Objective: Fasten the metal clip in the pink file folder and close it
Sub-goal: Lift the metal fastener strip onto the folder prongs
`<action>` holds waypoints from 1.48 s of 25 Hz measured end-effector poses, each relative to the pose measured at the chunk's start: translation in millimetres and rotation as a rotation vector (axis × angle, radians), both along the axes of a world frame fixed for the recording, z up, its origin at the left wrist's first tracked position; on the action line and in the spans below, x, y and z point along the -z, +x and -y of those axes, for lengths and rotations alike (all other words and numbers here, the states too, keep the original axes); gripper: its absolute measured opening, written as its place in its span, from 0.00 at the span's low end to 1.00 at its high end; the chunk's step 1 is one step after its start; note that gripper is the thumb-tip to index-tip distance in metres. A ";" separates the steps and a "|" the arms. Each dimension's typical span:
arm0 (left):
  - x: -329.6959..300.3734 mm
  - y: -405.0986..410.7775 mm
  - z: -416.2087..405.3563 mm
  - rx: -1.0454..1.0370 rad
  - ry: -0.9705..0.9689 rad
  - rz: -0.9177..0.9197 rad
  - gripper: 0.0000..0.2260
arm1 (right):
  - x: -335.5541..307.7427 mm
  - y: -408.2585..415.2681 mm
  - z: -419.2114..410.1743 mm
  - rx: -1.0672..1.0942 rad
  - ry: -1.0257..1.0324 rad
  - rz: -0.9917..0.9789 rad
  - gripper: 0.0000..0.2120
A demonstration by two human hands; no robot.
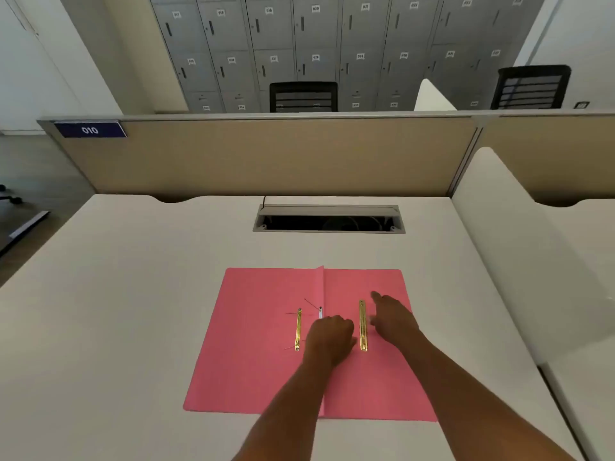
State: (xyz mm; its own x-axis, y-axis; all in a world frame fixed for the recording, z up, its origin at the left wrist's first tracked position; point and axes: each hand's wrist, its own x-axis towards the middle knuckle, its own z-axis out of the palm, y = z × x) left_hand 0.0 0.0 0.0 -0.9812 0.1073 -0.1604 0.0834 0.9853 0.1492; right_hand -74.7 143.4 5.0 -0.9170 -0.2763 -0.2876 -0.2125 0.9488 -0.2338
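Note:
The pink file folder [253, 357] lies open and flat on the white desk [109, 294], spine running away from me. A brass clip strip [298, 330] rests on the left flap, thin prongs sticking out near it. A second brass bar [363, 325] lies on the right flap. My left hand [329, 339] sits curled over the spine between the two brass pieces; whether it grips anything is hidden. My right hand [392, 319] hovers just right of the brass bar, fingers spread, index finger pointing away.
A cable slot [328, 218] is cut into the desk behind the folder. A beige partition [266, 154] bounds the far edge and a white divider [499, 227] stands to the right. Grey lockers and black chairs are beyond.

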 end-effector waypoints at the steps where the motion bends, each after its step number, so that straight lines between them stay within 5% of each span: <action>1: 1.8 -1.2 -4.7 0.003 0.000 0.031 0.15 | 2.1 -4.8 -1.0 0.003 0.001 0.029 0.29; 18: 24.7 -8.6 -37.0 -0.197 0.123 0.134 0.12 | 22.8 -33.9 0.3 -0.071 -0.078 0.115 0.28; 37: 34.7 -4.6 -37.8 -0.224 0.129 0.074 0.09 | 27.4 -41.8 4.8 0.103 -0.357 0.064 0.11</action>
